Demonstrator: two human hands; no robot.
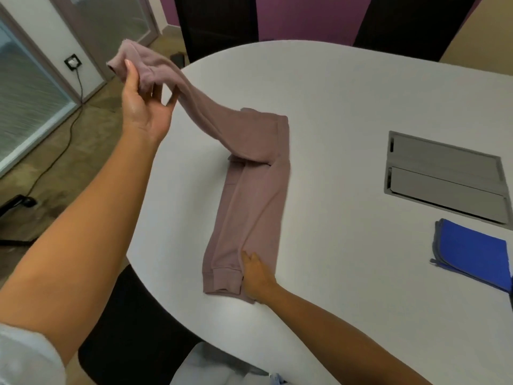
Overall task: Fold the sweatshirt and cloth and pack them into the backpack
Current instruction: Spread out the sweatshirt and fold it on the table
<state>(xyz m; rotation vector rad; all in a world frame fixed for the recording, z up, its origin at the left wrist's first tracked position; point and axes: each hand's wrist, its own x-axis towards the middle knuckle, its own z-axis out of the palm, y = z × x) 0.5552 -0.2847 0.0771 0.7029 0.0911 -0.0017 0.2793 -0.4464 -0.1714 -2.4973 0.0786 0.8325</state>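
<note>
A dusty-pink sweatshirt (249, 195) lies folded into a long narrow strip on the white table (347, 112). My left hand (144, 104) is raised off the table's left edge and pinches the cuff end of one sleeve, which stretches down to the body of the garment. My right hand (256, 276) grips the near hem at the strip's lower right corner, fingers curled into the fabric. A folded blue cloth (472, 252) with a grey border lies at the right edge of the table. No backpack is in view.
A grey cable hatch (444, 176) is set into the tabletop at the right. Two dark chairs (219, 23) stand behind the far edge and another dark chair (133, 329) is at the near edge. A cable (69, 129) runs across the floor at left.
</note>
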